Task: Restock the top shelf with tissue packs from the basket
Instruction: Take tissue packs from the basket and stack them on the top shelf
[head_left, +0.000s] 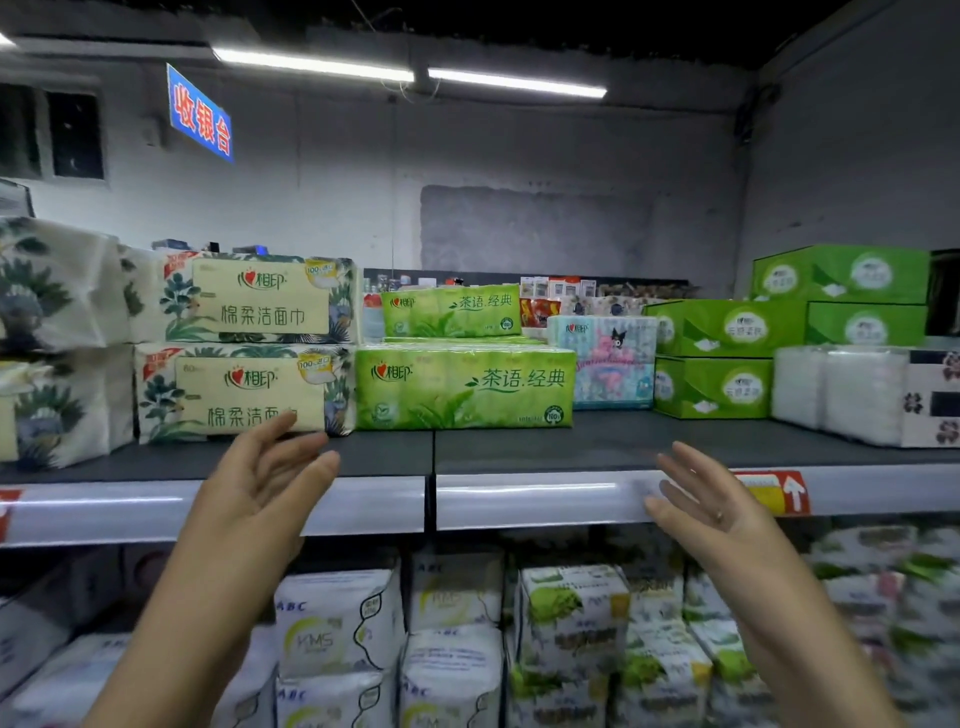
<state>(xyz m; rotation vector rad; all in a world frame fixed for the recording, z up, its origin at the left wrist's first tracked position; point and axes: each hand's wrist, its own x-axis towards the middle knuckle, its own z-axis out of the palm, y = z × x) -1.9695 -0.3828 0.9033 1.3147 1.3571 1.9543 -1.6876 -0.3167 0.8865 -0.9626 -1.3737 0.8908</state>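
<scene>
**Empty hands raised at the tissue shelf**

A person's left hand (260, 483) and right hand (711, 499) are raised before the pale front edge of the dark grey top shelf (597, 441). The palms are turned toward each other, the fingers are loosely spread, and neither hand holds anything. The right hand is motion-blurred and wears a thin ring (719, 515). The left fingertips overlap the lower cream pack in the view; whether they touch it cannot be told.

Between the hands, set back on the shelf, lies a long green plastic-wrapped tissue pack (465, 387). Its long axis runs left to right along the shelf front, and its printed face is turned outward. The face reads 心相印 and 茶语.经典, upright, over a tea-leaf pattern, with a round "100%" badge at the lower right. A second matching green pack (451, 310) sits higher and further back, aligned the same way.

Just left of it, touching, two cream floral-print packs (244, 387) are stacked, labelled 心相印 and 棉柔洁面巾. To the right stand a pastel pack with a cartoon figure (613, 364) and stacked green cardboard tissue boxes (714, 387).

A blue hanging sign (200, 111) reads 收银台 in red. A red shelf-edge tag (779, 491) carries a white up arrow. On the shelf below, white soft packs (337, 618) show "ABC" and "KMS".
</scene>
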